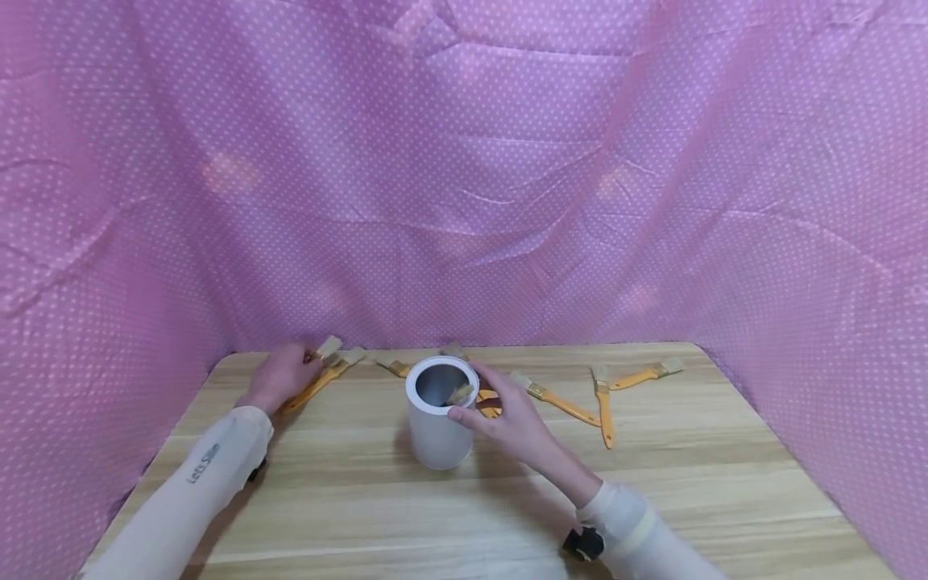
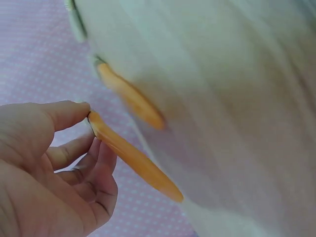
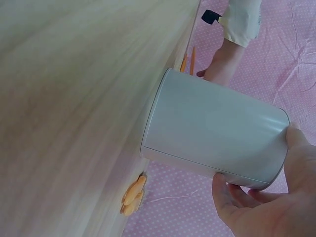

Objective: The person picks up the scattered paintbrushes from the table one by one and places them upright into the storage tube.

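Note:
A white can (image 1: 440, 439) stands upright on the wooden table, its mouth uncovered and brush bristles (image 1: 461, 394) showing inside. My right hand (image 1: 511, 419) holds it at the rim, thumb and fingers spread around the near and right sides. At the far left, my left hand (image 1: 281, 377) pinches a paintbrush near the base of its handle; the orange handle (image 2: 140, 160) points away from the fingertips in the left wrist view. Pale bristles (image 1: 329, 346) of this brush stick out beyond the fingers. Another paintbrush (image 1: 319, 388) lies on the table right beside that hand.
Right of the can lie several paintbrushes: one slanted (image 1: 569, 407), one pointing toward me (image 1: 604, 407) and one at the far right (image 1: 645, 377). Another brush (image 1: 395, 366) and orange handles (image 1: 487, 396) are partly hidden around the can. Pink dotted cloth (image 1: 464, 201) encloses the table.

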`<control>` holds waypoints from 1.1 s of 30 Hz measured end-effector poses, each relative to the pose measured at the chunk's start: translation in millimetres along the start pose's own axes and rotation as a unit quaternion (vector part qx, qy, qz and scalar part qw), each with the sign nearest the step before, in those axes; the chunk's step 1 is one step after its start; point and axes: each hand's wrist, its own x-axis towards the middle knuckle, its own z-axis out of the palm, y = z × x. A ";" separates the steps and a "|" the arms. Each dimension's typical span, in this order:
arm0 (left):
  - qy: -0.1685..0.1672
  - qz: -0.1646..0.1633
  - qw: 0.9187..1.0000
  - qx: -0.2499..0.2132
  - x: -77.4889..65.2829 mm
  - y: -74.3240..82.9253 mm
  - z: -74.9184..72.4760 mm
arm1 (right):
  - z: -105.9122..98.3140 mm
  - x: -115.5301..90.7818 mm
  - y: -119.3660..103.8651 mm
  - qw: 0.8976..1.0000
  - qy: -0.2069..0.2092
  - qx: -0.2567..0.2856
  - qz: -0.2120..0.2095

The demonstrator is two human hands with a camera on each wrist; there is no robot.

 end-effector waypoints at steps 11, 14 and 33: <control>0.039 0.034 0.998 -0.022 -6.8 38.3 -16.4 | 3.8 6.3 34.3 1.000 0.008 -0.023 0.006; 0.065 0.064 0.996 -0.022 -9.2 51.5 -19.7 | 3.7 6.8 37.7 1.000 0.008 -0.023 0.005; 0.074 0.171 0.961 -0.205 -37.1 149.6 -47.8 | 5.9 13.4 38.8 0.999 0.014 -0.032 0.004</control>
